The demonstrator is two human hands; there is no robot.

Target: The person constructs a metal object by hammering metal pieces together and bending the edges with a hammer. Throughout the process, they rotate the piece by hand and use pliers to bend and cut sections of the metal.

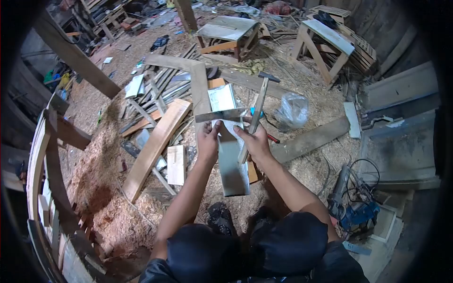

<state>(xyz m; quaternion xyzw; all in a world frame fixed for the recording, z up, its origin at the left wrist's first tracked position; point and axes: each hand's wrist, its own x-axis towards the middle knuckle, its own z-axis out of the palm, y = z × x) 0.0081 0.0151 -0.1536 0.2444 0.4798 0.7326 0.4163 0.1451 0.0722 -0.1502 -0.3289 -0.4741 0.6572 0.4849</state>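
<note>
In the middle of the head view, my left hand (207,140) is closed on the left end of a short grey flat strip (218,115), thumb pressed near its lower edge. My right hand (255,141) is wrapped round the wooden handle of a hammer (259,106), whose dark head points away from me. The right thumb reaches toward the strip's right end. Below the strip, between my forearms, a long pale flat sheet (234,165) runs toward my feet, with shadow across it.
Boards and offcuts (158,146) lie over sawdust at the left. A clear plastic bag (292,111) and red-handled tool (272,138) are right of my hands. A blue power tool (359,216) with cable sits lower right. Low wooden stools (228,29) stand at the back.
</note>
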